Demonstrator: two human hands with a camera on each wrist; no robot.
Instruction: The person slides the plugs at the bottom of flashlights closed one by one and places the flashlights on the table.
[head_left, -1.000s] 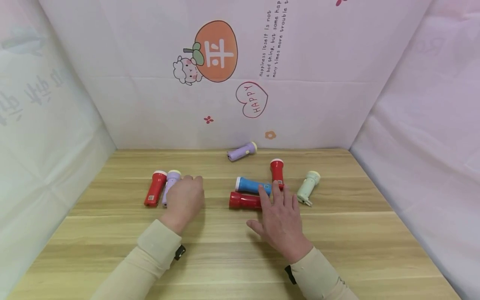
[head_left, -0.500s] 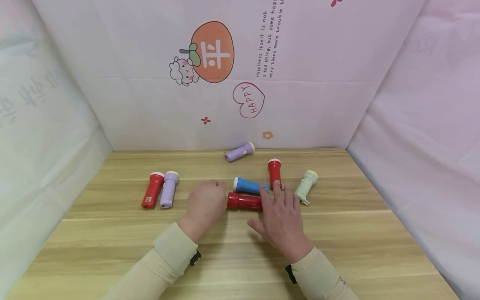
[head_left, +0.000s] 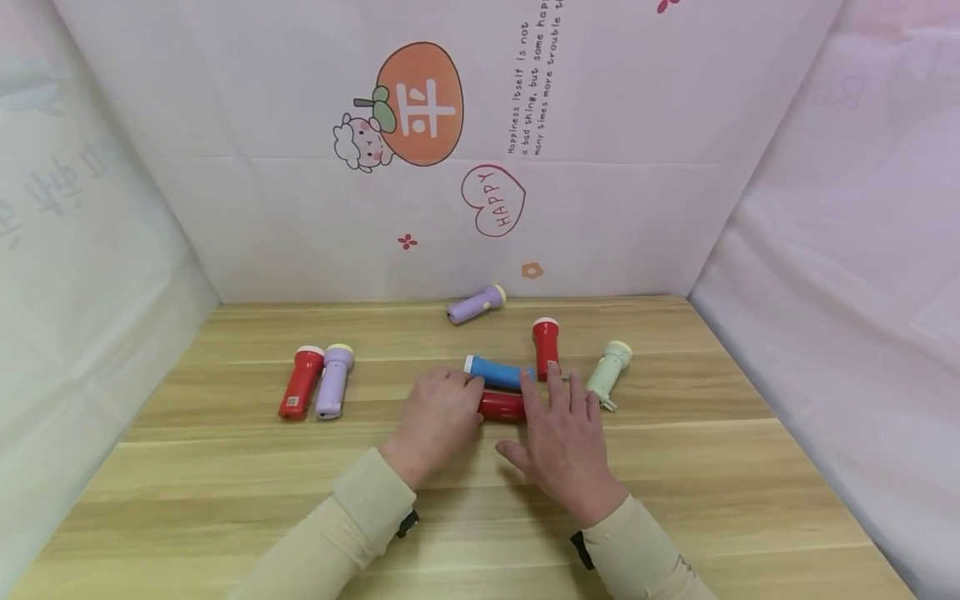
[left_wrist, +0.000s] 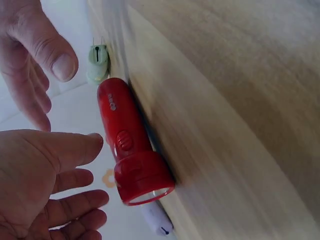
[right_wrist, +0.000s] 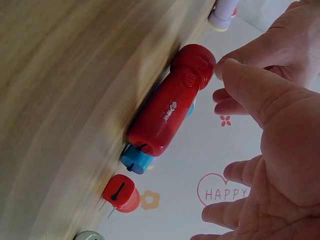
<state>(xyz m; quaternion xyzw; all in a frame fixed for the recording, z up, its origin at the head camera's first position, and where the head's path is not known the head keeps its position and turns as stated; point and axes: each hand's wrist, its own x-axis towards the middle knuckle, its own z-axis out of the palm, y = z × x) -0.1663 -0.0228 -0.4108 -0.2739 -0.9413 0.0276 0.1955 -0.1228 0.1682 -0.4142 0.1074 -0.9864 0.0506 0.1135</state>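
Note:
A dark red flashlight (head_left: pixel 502 407) lies crosswise on the table; the left wrist view shows its switch and lens end. My left hand (head_left: pixel 437 421) is at that lens end, fingers loosely bent and not wrapped round it; whether the fingertips touch it I cannot tell. Over its other end my right hand (head_left: pixel 564 450) is spread, fingers straight and thumb out. Just behind the red one lies a blue flashlight (head_left: pixel 497 372), partly hidden by both hands. A second red flashlight (head_left: pixel 547 348) and a pale green flashlight (head_left: pixel 610 373) with prongs out lie beyond my right fingers.
On the left, a red flashlight (head_left: pixel 302 383) and a purple flashlight (head_left: pixel 334 382) lie side by side. Another purple flashlight (head_left: pixel 476 305) is near the back edge. White printed cloth (head_left: pixel 600 225) walls the table (head_left: pixel 480 542) at the back and sides.
My left hand has moved right, away from the purple flashlight on the left, to the dark red flashlight's lens end. My right hand stays in nearly the same place.

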